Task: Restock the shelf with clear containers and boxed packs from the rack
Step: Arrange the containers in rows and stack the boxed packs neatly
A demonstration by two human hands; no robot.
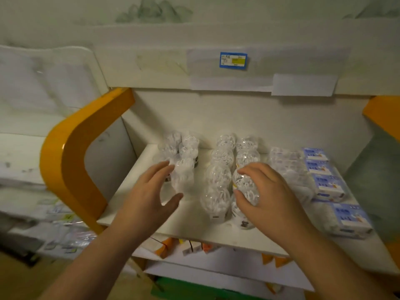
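Here both hands reach over a white shelf (194, 226) with orange side brackets. The clear containers (220, 178), round and filled with white pieces, stand on it in rows running from front to back. The left hand (149, 198) is spread wide, with fingers and thumb apart, just beside the left group of containers (184, 161); its fingertips come very near one, but contact I cannot tell. The right hand (266, 191) curves over a container (246, 187) in the middle rows, with fingers and thumb closed around its top. To the right, well apart from the hands, the blue and white boxed packs (329, 185) lie in a line along the shelf. A blue price label (233, 60) sticks on the shelf edge above.
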